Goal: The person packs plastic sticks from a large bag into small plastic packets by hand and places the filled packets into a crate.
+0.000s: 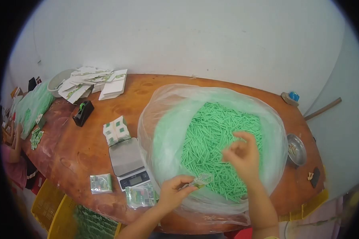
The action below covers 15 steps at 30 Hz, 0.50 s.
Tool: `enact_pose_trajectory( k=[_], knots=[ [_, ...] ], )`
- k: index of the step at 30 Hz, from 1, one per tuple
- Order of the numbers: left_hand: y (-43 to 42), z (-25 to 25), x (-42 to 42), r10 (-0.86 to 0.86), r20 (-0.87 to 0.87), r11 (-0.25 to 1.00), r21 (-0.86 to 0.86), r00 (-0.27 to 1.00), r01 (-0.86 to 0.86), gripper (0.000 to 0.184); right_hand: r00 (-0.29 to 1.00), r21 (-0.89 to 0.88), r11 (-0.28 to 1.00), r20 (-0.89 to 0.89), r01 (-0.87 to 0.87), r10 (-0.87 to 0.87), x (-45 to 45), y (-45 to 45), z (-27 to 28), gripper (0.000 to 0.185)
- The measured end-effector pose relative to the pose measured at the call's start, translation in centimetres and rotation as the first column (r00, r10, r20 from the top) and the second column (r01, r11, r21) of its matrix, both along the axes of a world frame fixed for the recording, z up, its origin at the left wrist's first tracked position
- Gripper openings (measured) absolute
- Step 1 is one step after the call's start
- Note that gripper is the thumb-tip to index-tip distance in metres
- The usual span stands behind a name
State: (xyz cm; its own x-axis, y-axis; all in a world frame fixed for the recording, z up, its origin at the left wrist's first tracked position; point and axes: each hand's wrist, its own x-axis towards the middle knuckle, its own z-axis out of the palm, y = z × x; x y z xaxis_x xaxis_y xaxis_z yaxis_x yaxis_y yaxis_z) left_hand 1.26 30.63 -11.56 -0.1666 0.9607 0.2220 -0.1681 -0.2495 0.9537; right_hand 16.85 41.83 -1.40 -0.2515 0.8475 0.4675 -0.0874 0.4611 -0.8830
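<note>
A clear packet was pinched by the left hand, filled packets laid at its nine o'clock, green sticks left loose; the right hand's hold couldn't be told.

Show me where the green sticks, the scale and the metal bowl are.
Green sticks (209, 145): head view, on the pile's upper surface.
Scale (125, 157): head view, on its flat grey platform.
Metal bowl (300, 149): head view, on its inner wall.
</note>
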Motion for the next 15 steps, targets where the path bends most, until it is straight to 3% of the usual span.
enact_pose_trajectory(
  k=[1,4,6,9,10,11,12,13,15],
  knots=[
    [0.1,0.1,0.2,-0.007,-0.009,1.0,-0.004,1.0,0.007,0.024,0.972,-0.046,0.998,-0.233,-0.048,0.036,-0.1,-1.6,-0.3,0.016],
    [-0.1,0.4,0.4,-0.016,-0.005,1.0,0.026,1.0,0.016,0.023,0.991,0.232,0.973,0.13,-0.014,-0.016,0.4,-3.4,-1.8,0.02],
    [-0.2,0.4,0.5,0.006,-0.012,0.999,0.048,1.0,-0.006,0.022,0.971,0.27,0.961,0.239,-0.068,0.002,0.3,-3.7,-2.4,0.019],
    [-0.7,0.4,0.4,0.071,-0.108,0.996,0.054,0.992,-0.066,0.019,0.836,0.373,0.891,0.549,-0.26,0.014,1.1,-3.7,-1.5,0.02],
    [-1.0,0.7,0.5,0.102,-0.178,0.994,0.047,0.979,-0.096,0.017,0.799,0.384,0.851,0.597,-0.358,0.067,1.4,-3.7,-0.6,0.024],
    [-1.0,-0.1,0.9,0.111,-0.137,0.993,0.06,0.984,-0.104,0.016,0.762,0.391,0.794,0.633,-0.466,0.136,1.0,-3.6,0.4,0.029],
    [-1.7,1.2,0.0,-0.006,-0.253,0.997,-0.079,0.967,-0.015,0.02,0.726,0.428,0.769,0.685,-0.474,0.066,0.6,-4.5,0.8,0.033],
    [-1.6,0.5,-0.3,-0.036,-0.321,0.995,0.077,0.946,0.064,0.021,0.705,0.541,0.683,0.707,-0.49,-0.054,0.8,-4.4,0.2,0.029],
    [-3.2,2.4,-1.5,0.109,-0.301,0.923,0.385,0.947,0.016,0.024,0.73,0.708,0.536,0.645,-0.46,-0.226,-0.5,-5.9,0.6,0.017]
  ],
)
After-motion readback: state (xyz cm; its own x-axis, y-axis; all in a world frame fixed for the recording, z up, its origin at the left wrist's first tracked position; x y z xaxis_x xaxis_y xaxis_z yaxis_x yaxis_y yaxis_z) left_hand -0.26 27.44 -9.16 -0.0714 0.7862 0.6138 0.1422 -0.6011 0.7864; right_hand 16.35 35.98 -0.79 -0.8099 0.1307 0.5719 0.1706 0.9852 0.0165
